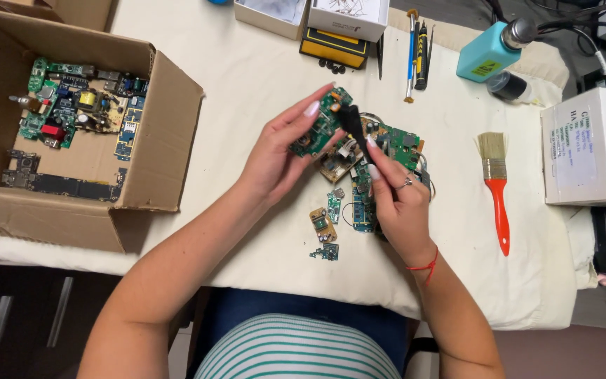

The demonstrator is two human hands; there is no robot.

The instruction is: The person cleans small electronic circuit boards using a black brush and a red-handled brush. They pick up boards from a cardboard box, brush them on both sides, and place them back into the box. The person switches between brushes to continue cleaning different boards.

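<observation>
Board [319,126] in left hand [275,158] slants up-right, black tool [352,123] across it.

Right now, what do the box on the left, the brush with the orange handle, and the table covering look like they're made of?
The box looks like corrugated cardboard: matte brown, with creased flaps. The brush seems to have a glossy orange handle, either plastic or painted wood, a metal band and pale bristles. The table covering looks like cream woven cloth: matte, with soft wrinkles and a draped edge.
</observation>
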